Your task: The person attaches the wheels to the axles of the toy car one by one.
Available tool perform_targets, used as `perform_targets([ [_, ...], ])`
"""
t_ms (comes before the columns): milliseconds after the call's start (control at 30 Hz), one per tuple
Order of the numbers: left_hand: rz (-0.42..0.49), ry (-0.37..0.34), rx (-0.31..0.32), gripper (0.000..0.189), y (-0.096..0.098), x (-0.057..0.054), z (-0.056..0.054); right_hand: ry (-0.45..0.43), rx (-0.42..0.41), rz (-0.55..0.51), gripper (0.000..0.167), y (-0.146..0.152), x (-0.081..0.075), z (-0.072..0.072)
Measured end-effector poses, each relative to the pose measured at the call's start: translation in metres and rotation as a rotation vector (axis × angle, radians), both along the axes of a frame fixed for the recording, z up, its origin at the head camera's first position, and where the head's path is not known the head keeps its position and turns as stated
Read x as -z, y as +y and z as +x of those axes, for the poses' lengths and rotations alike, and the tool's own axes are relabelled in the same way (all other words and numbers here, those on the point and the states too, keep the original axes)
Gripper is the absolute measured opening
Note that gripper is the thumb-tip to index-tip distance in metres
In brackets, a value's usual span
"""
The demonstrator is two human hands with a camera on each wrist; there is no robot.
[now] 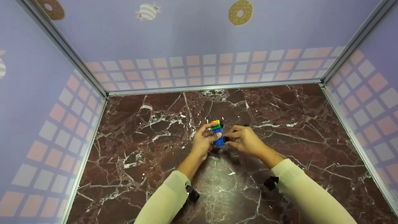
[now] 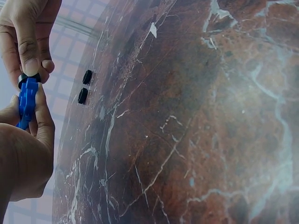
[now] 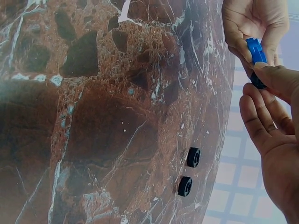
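A toy brick car (image 1: 219, 143) has a blue base with yellow and green bricks (image 1: 215, 124) at its far end. My left hand (image 1: 201, 142) grips it from the left, thumb on top of the blue part. At the car's right side, my right hand (image 1: 248, 140) pinches a black wheel (image 3: 256, 80) between thumb and fingers, against the blue base. Another dark wheel (image 1: 222, 125) shows beside the green brick. The left wrist view shows the blue base (image 2: 28, 100) held edge-on; fingers hide much of the pinched wheel.
Two loose black wheels, one (image 3: 193, 157) beside the other (image 3: 185, 186), stand on the dark red marbled tabletop (image 1: 149, 174). Lilac panels with a checked pattern (image 1: 211, 68) enclose the table at the back and both sides.
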State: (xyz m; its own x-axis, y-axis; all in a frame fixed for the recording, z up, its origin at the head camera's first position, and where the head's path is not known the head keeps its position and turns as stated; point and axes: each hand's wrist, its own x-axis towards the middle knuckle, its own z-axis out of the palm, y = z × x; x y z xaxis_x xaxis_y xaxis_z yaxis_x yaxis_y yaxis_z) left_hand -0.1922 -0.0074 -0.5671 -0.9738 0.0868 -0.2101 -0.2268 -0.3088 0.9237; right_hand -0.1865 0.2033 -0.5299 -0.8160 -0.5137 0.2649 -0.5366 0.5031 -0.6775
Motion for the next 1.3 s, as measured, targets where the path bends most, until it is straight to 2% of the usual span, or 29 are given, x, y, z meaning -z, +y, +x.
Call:
perform_targets([
  [367, -0.008, -0.005, -0.007, 0.047, 0.0013, -0.0026, -0.0002, 0.043, 0.011, -0.015, 0.029, -0.0011, -0.0019, 0.0004],
  [633, -0.008, -0.010, -0.007, 0.046, 0.0016, -0.0029, -0.0003, -0.005, 0.024, -0.047, 0.038, -0.0024, -0.0026, 0.0008],
  [1100, -0.011, -0.003, -0.015, 0.047, 0.0026, -0.0018, -0.0003, -0.034, 0.044, -0.064, 0.047, -0.0010, -0.0011, -0.0014],
  [1300, 0.020, 0.003, -0.011, 0.048, 0.0042, -0.0010, 0.0009, -0.045, 0.060, -0.068, 0.048, -0.0001, 0.0005, -0.0013],
])
